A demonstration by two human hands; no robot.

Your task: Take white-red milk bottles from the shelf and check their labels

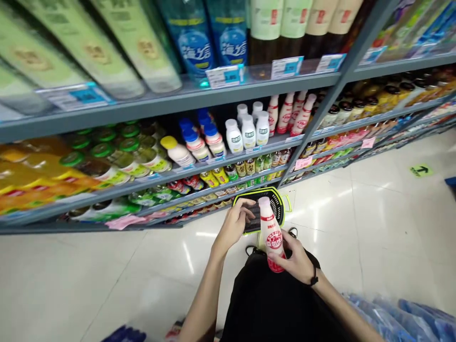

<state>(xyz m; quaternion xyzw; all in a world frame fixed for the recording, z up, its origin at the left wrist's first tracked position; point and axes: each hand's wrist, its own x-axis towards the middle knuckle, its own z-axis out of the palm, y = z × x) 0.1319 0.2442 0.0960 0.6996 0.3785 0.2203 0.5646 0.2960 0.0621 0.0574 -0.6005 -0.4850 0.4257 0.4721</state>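
Note:
My right hand (294, 259) grips a white drink bottle with a red label (272, 232), held upright over my lap. My left hand (235, 223) rests on the near rim of a black shopping basket with a lime-green edge (276, 195) that stands on the floor in front of me. The bottle's top reaches over the basket's near side. The basket's inside is mostly hidden by my hands and the bottle.
Grey shelves (171, 102) full of bottled drinks run along the left and far side; similar red-and-white bottles (287, 113) stand on the middle shelf. White tiled floor (374, 223) stretches right. Blue-wrapped packs (402, 316) lie at the lower right.

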